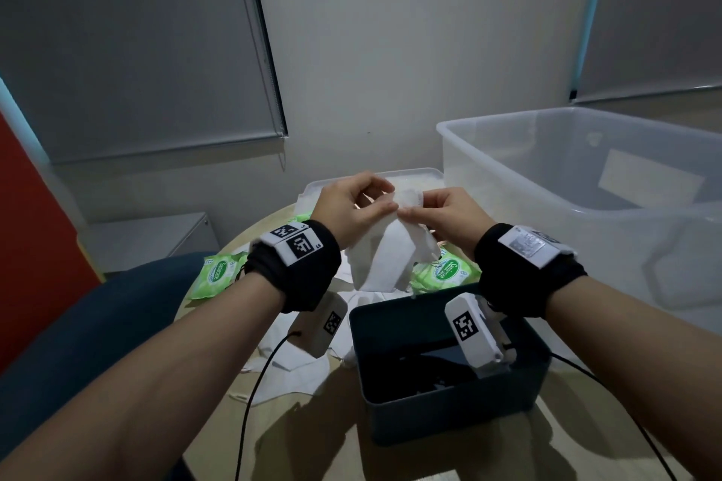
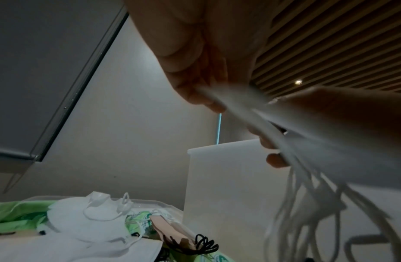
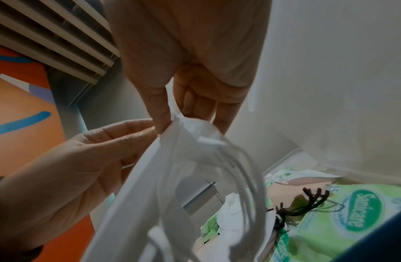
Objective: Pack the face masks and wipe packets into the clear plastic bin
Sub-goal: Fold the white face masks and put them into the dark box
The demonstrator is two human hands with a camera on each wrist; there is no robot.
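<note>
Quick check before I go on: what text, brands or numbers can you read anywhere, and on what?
"Sanicare": green wipe packet by the dark bin, also readable in the right wrist view.
"Sanicare": green wipe packet under the left wrist.
"15": corner of that left packet; small, uncertain.
Wristband tags: square codes, no words.
Other packet print: too small.

Green wipe packets on the table, each printed "Sanicare"; one also shows "15"
</note>
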